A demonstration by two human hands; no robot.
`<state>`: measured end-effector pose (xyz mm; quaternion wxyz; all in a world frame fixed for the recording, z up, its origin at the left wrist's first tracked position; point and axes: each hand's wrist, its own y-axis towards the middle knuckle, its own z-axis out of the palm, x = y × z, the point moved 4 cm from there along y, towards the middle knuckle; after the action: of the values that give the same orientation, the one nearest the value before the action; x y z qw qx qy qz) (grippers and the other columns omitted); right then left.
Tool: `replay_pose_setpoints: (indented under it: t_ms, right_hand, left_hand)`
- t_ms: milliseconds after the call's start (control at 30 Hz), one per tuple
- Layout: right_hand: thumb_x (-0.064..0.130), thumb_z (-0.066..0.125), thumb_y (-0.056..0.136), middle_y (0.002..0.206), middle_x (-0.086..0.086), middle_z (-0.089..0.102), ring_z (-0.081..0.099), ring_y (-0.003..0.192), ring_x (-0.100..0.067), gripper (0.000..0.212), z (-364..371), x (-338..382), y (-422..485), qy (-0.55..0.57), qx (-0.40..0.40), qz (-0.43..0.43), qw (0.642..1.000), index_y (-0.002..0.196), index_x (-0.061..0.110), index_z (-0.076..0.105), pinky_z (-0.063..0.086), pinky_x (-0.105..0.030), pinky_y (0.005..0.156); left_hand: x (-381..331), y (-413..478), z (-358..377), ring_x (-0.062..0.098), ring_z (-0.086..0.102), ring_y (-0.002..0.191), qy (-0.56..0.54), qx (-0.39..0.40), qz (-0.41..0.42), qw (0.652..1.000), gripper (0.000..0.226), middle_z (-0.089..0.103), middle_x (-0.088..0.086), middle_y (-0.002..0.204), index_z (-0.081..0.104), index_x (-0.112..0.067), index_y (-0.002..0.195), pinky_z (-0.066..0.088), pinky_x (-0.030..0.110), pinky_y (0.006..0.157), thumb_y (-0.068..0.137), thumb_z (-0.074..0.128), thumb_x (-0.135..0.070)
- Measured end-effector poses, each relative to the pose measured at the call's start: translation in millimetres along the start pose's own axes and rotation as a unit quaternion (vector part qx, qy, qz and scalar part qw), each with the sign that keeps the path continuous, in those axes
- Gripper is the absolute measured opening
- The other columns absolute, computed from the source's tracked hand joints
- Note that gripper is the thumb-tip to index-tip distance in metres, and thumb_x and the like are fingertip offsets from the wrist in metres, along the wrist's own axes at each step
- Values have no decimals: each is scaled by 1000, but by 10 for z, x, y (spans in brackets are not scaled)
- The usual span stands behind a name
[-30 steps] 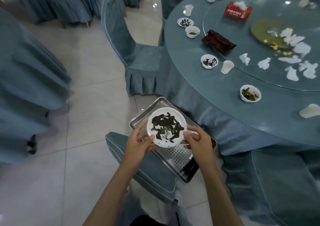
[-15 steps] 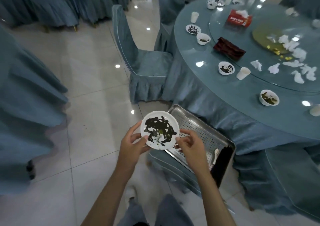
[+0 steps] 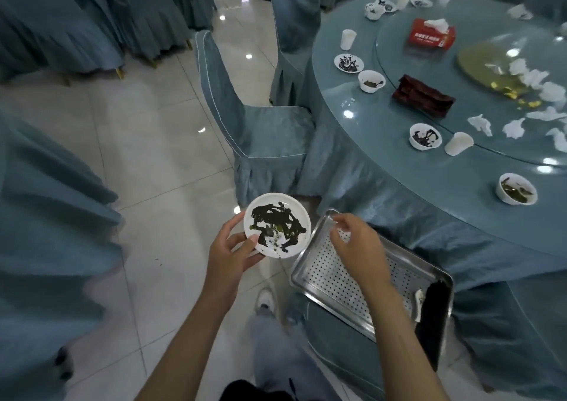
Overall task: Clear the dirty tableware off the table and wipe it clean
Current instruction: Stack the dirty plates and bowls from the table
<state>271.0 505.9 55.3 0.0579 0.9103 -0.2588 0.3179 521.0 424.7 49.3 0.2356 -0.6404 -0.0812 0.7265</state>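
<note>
The left hand [image 3: 233, 247] is now carrying the dirty plate [image 3: 277, 225] alone, its thumb lying over the near rim and its fingers curling underneath. A second ago both hands were holding that plate right above the metal tray [image 3: 306, 274]. Half a second ago they were both still on it at the tray's edge. Now the right hand [image 3: 359, 241] is letting it go and is hanging over the tray's far corner, its fingers loosely bent and gripping nothing I can see. Whether the fingertips are brushing the tray's rim is not clear.

The plate, smeared with dark sauce, is sitting level just left of the tray, out over the floor rather than over the perforated bottom. The tray is resting on a chair seat, with something dark lying at its near right end.

So the plate is probably not going into the tray yet. The freed right hand looks ready to steady the tray or reach for more dishes. The round surface [image 3: 383, 161] is still carrying plenty, including a sauce-stained bowl [image 3: 425, 136], a tipped cup [image 3: 459, 143] and scattered napkins [image 3: 480, 124], so wiping seems a long way off.
</note>
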Motion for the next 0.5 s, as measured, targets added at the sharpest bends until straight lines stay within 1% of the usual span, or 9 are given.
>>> replay_pose_setpoints:
  t_ms: [133, 267, 367, 500]
  right_hand:
    - [35, 62, 99, 116, 9, 68, 62, 98, -4, 25, 113, -1, 696, -33, 7, 18, 999, 122, 26, 65, 56, -28, 92]
    - [34, 61, 100, 108, 6, 68, 65, 93, -9, 21, 164, 60, 1256, -29, -7, 34, 999, 117, 23, 67, 59, -35, 85]
    - [32, 61, 99, 103, 6, 68, 65, 89, -10, 19, 194, 164, 1641, -25, -26, 43, 998, 114, 21, 67, 60, -36, 81]
    - [31, 61, 99, 104, 6, 68, 65, 89, -12, 20, 253, 332, 2203, -31, -36, 68, 997, 116, 22, 68, 59, -36, 79]
  left_hand:
    - [-338, 691, 96, 23, 73, 107, 22, 12, 15, 1000, 49, 75, 10, 110, 62, -32, 136, 64, 41, 83, 96, 70, -6]
    - [-678, 1272, 162, 24, 74, 107, 41, 8, 15, 999, 49, 75, 10, 112, 61, -30, 137, 64, 39, 81, 95, 71, -6]
    - [-947, 1709, 237, 26, 74, 106, 60, 25, 14, 998, 48, 76, 11, 111, 61, -30, 136, 64, 39, 81, 96, 70, -6]
    - [-1284, 2317, 352, 25, 74, 104, 72, 46, 32, 996, 45, 76, 10, 109, 64, -30, 132, 63, 36, 78, 96, 70, -5]
